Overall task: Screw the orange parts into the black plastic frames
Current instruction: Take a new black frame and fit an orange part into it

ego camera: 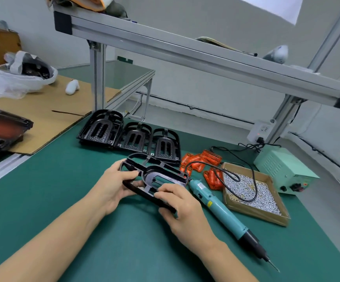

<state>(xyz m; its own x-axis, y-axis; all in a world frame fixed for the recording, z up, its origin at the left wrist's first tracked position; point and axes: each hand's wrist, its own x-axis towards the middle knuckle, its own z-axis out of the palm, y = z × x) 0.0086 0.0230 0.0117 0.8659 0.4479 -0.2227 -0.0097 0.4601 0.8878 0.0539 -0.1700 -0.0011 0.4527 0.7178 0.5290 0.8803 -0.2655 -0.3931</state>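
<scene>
Currently: both hands, left [112,186] and right [178,206], grip one frame [155,177] above bench [104,251]. Advice: seat an orange part [200,159] squarely before lifting the screwdriver [224,214].

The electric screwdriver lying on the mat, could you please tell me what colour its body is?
Teal, with a black front end; the electric screwdriver shows best in the head view.

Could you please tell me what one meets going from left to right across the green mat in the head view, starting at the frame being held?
Held black frame → electric screwdriver → cardboard tray of screws → green power supply box.
</scene>
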